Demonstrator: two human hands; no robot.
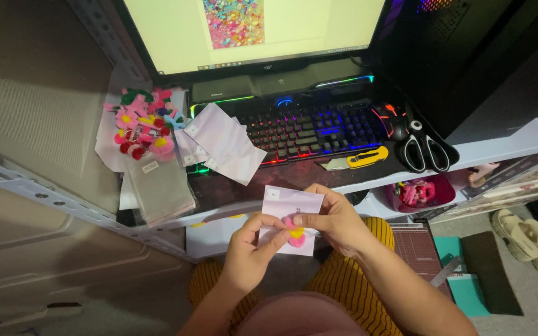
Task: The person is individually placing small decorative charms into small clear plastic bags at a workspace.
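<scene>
While a backlit keyboard with rainbow-coloured keys [309, 129] glows on the white desk [505, 144] above, a seated person holds a small pale lilac paper card [289, 214] over the lap, just below the desk's front edge. Left hand [251, 249] pinches the card's lower left edge, fingers closed on it; right hand [334, 219] grips the right side, thumb and fingertips pressed narrow around a little pink and yellow fuzzy flower [295, 235] lying against the card's front. More loose lilac cards [222, 143] fan out left of the keyboard, beside a heap of pink, red and green fuzzy flowers [141, 124] and a stack of clear plastic sleeves [160, 190]. Black-handled scissors [426, 149] and a yellow utility knife [356, 160] rest at the keyboard's right.
</scene>
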